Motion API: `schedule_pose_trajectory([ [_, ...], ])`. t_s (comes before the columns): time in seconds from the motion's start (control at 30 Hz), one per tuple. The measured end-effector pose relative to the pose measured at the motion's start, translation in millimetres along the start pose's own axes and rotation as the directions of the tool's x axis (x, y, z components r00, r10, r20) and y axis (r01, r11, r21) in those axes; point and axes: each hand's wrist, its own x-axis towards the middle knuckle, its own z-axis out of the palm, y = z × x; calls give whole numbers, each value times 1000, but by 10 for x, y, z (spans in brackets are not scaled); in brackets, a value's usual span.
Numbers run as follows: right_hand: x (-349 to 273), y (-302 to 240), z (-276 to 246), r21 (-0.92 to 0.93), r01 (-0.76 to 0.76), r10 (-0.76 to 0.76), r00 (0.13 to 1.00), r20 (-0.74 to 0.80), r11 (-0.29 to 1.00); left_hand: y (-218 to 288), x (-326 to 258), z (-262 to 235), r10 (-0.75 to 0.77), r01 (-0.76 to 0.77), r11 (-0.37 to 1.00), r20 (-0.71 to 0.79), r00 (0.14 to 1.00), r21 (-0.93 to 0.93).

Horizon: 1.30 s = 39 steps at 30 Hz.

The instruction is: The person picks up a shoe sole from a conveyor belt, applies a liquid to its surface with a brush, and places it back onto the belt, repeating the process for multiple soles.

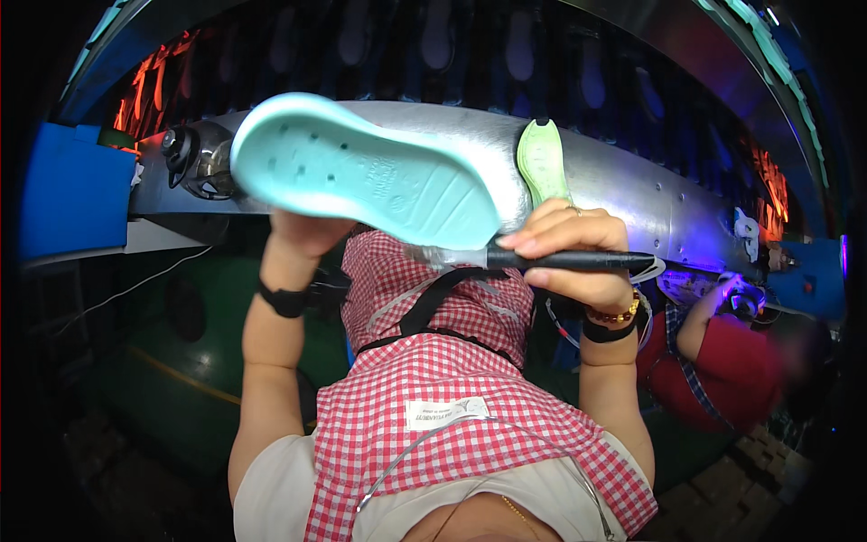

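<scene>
A pale turquoise shoe sole (361, 172), with small holes at its wide end and grooves at the other, is held up over the front of the bench. My left hand (312, 232) grips it from below, its fingers mostly hidden behind the sole. In my right hand (573, 253) is a brush (569, 260) with a thick black handle, lying almost level and pointing left. The brush's pale tip is at the narrow end of the sole, along its near edge; whether they touch I cannot tell. Beyond my right hand, a light green sole (544, 163) rests on the metal bench.
The metal bench (623, 203) curves across in front of me. A clear container with a black top (209, 155) stands at its left, near a blue box (72, 194). Behind runs a dark rack (433, 54) with sole shapes. A person in red (731, 370) works at the right.
</scene>
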Motion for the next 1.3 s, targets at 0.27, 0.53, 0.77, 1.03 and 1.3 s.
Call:
schedule_pose_trajectory([
  [0.27,193,462,256,-201,-228,183,958,-220,953,-400,226,696,-186,82,826,-133,973,-558],
  [0.53,123,143,190,-217,-137,171,975,145,966,-264,234,560,4,-144,932,-384,923,-334],
  [0.77,201,218,296,-68,-25,36,985,170,997,-168,287,695,107,-206,883,-247,963,-422],
  [1.03,107,270,150,-8,-100,100,973,206,995,34,331,742,179,-295,938,-474,862,-181],
  [1.3,121,410,272,781,-235,406,913,-26,579,177,208,950,81,-159,754,-149,985,-637],
])
